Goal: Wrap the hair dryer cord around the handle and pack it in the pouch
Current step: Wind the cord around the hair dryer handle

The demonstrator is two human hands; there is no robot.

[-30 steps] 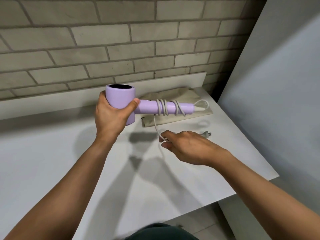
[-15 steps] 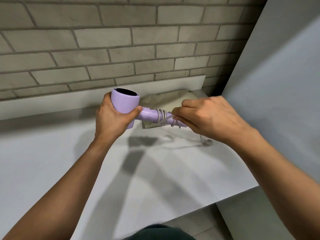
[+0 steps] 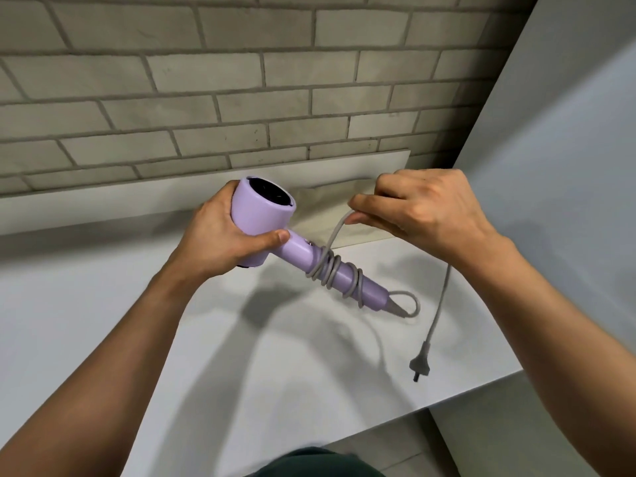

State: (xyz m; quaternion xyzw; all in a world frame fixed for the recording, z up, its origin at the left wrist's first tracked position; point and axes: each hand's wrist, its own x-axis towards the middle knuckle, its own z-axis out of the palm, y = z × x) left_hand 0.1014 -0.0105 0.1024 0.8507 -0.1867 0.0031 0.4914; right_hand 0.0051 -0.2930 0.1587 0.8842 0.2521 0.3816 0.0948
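My left hand [image 3: 223,235] grips the barrel of a lilac hair dryer [image 3: 261,218] held above the table, its handle [image 3: 344,273] slanting down to the right. The grey cord [image 3: 332,266] is coiled several times round the handle and loops out of its tip. My right hand [image 3: 413,204] pinches the cord above and right of the handle. The rest of the cord hangs from that hand, and the plug [image 3: 420,368] dangles just over the table. A beige pouch [image 3: 330,208] lies flat by the wall, partly hidden behind both hands.
The white table [image 3: 172,321] ends in an edge at the front right, with floor below. A brick wall [image 3: 241,80] rises behind a low white upstand. A large white panel [image 3: 557,166] stands on the right.
My right hand has risen up and to the right with the cord after passing round the handle. The dryer handle has tilted downward. The plug now hangs in the air.
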